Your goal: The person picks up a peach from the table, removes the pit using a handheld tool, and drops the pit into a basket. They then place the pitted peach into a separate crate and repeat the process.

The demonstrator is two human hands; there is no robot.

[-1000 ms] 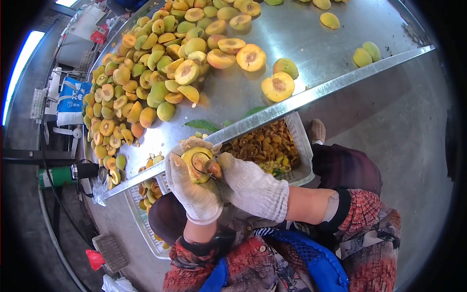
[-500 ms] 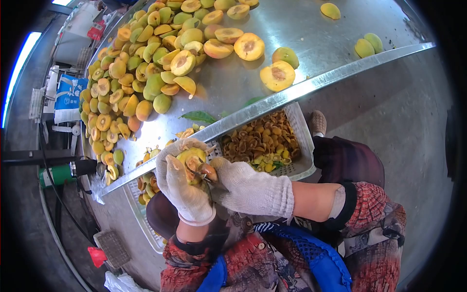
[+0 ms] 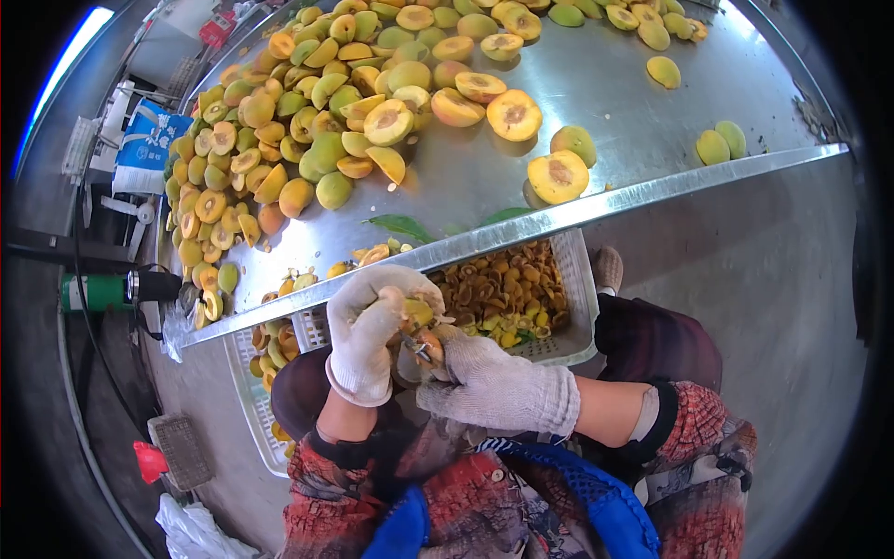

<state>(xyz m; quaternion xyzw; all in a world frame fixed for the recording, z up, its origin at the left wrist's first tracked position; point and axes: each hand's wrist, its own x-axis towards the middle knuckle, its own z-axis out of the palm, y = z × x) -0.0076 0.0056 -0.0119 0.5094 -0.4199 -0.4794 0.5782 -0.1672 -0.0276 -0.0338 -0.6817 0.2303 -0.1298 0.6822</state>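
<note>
My left hand (image 3: 368, 321), in a whitish knit glove, is curled around a yellow-green peach half (image 3: 416, 315). Close beside it, my right hand (image 3: 498, 380), gloved too, grips a small metal-bladed tool (image 3: 421, 356) at the fingertips. A reddish-brown piece (image 3: 431, 345) shows at the blade between both hands; I cannot tell whether it is the pit. Most of the tool is hidden by my right fingers. Both hands are held over my lap, just in front of the metal table's raised edge (image 3: 521, 224).
Many halved peaches (image 3: 270, 140) are heaped on the metal table (image 3: 615, 112). Beneath its edge stands a white crate (image 3: 582, 298) of brown pitted pieces, with another crate (image 3: 244, 391) holding peach pieces to the left. A green flask (image 3: 98, 292) lies at the far left.
My left hand has turned inward, its fingers folding further over the peach half. Both hands have shifted slightly, and the brown piece sits lower, away from the flesh. The view has tilted a little.
</note>
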